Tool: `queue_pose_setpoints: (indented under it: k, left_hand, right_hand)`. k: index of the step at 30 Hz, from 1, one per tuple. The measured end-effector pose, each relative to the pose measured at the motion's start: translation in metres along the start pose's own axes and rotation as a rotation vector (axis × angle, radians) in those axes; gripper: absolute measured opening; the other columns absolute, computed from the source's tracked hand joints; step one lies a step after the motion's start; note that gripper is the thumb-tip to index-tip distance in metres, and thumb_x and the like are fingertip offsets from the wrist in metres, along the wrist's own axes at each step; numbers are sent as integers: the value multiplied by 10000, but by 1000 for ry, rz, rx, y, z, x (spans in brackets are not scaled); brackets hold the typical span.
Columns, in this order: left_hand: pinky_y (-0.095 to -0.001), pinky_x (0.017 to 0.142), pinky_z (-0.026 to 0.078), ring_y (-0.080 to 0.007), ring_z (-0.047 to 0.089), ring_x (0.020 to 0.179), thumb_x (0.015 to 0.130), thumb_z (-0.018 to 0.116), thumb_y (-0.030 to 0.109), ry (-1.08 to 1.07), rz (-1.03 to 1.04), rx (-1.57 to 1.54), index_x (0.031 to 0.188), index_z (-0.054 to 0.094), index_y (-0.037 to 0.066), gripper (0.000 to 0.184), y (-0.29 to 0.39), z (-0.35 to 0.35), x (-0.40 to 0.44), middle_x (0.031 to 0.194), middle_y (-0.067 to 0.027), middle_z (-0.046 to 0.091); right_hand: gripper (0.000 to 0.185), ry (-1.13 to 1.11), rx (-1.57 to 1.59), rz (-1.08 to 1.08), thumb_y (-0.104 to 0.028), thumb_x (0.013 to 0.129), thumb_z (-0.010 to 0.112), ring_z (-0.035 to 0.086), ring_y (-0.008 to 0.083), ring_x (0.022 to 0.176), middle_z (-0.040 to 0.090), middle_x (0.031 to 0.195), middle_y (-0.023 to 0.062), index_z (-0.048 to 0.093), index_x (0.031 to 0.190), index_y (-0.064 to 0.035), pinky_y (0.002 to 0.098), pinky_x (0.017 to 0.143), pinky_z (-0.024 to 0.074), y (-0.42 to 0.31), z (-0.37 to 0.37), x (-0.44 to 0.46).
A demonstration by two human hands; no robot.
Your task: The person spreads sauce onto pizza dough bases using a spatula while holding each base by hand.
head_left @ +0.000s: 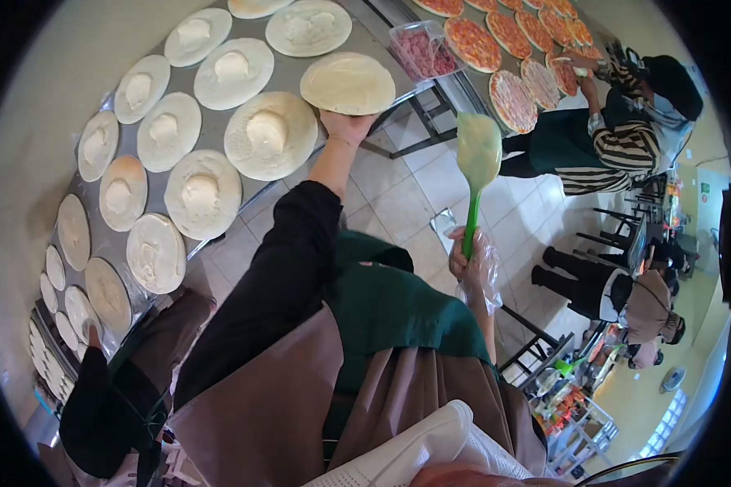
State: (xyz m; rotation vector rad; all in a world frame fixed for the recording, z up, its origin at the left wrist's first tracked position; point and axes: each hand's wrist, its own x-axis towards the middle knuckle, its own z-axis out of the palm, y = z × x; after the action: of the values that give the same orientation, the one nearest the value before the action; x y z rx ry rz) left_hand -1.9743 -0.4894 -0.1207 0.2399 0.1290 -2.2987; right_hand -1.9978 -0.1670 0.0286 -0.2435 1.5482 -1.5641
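— As you look down in the head view, where is the base (348,84)?

— You have it at the table's (371,32) near edge, raised on your left hand (348,128), with pale sauce spread over its top. The palm is underneath; the fingers are hidden, so I can't tell you how far open they are.

— And your right hand (469,256)?

— You have it well off to the right of the table, closed around the spatula's (477,162) green handle. The blade points up, thickly coated in sauce, apart from the base. Clear plastic (487,280) hangs loosely about your wrist.

— What lies on the table beside the base?

— To its left you have other bases (201,195), many with a white mound (266,131) in the middle. At the table's right end, just beside the base, sits a tub (424,51) of pink shredded meat.

— Anyone near you?

— A co-worker's hand (95,337) touches a base at the table's far left end. Beyond its right end, another co-worker (629,146) in striped sleeves reaches over pizzas (472,45) on a second table (508,65).
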Motion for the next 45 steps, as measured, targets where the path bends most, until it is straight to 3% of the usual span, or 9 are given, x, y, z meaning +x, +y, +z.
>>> queue_pose_setpoints:
  k: [10, 17, 20, 24, 26, 35, 39, 40, 45]
  left_hand:
    - [-567, 1074, 282, -480, 360, 1272, 966, 348, 365, 469, -194, 83, 1366, 302, -47, 576, -2, -36, -18, 1388, -324, 309]
    - [-577, 1073, 287, -483, 368, 1272, 964, 370, 289, 417, -137, 34, 1370, 281, -56, 540, -1, -55, -35, 1346, -308, 383]
    - [-588, 1053, 304, -457, 402, 1252, 951, 370, 259, 734, -89, 81, 1351, 288, -54, 514, 3, -73, -62, 1328, -284, 407]
    - [-604, 1040, 286, -381, 339, 1288, 905, 393, 261, 968, 537, 312, 1348, 236, -23, 549, 31, -68, -114, 1390, -245, 270]
    - [-600, 1057, 263, -364, 290, 1322, 908, 391, 283, 915, 731, 260, 1354, 235, -20, 561, 46, -42, -134, 1411, -230, 239]
    - [-570, 1087, 230, -338, 315, 1314, 952, 274, 394, 771, 650, 42, 1371, 274, -5, 578, 74, -21, -145, 1358, -195, 338]
    - [-574, 1087, 230, -339, 319, 1315, 952, 244, 452, 701, 621, 69, 1386, 296, 28, 609, 79, -27, -135, 1395, -192, 319]
    - [-577, 1086, 232, -342, 320, 1322, 952, 233, 466, 716, 631, 116, 1393, 307, 46, 614, 79, -23, -133, 1421, -183, 311]
    - [-565, 1090, 244, -349, 322, 1341, 956, 213, 447, 558, 743, 137, 1401, 348, 77, 595, 87, -30, -122, 1466, -155, 326]
  right_hand:
    - [529, -159, -69, 9, -503, 956, 432, 285, 51, 381, 330, 487, -33, 571, 908, 6, 206, 354, 204, -52, 4, 108]
    - [536, -374, -194, 42, -505, 959, 418, 277, 52, 367, 331, 489, -27, 573, 893, 4, 208, 339, 191, -97, 11, 174]
    - [531, -459, -202, 44, -496, 963, 414, 277, 51, 368, 332, 490, -24, 574, 892, 5, 207, 340, 195, -101, 12, 195]
    - [509, -533, -185, 34, -473, 973, 407, 271, 48, 375, 323, 493, -28, 562, 919, 8, 200, 351, 210, -105, 15, 211]
    - [502, -572, -170, 35, -466, 977, 404, 271, 48, 378, 321, 497, -29, 558, 931, 9, 197, 354, 213, -106, 16, 219]
    - [459, -509, -209, -53, -426, 989, 408, 303, 28, 428, 326, 539, -42, 573, 987, 3, 175, 383, 238, -119, 15, 237]
    - [460, -337, -658, -118, -428, 984, 415, 362, 33, 481, 402, 581, -43, 636, 920, -30, 210, 427, 289, -98, -11, 269]
    - [445, -304, -892, -193, -426, 970, 427, 534, 157, 542, 547, 613, 45, 656, 924, -47, 322, 513, 406, -78, -34, 293]
    - [414, -224, -1390, -418, -397, 962, 395, 603, 429, 869, 639, 868, 231, 631, 971, -56, 506, 732, 451, -66, -38, 290]
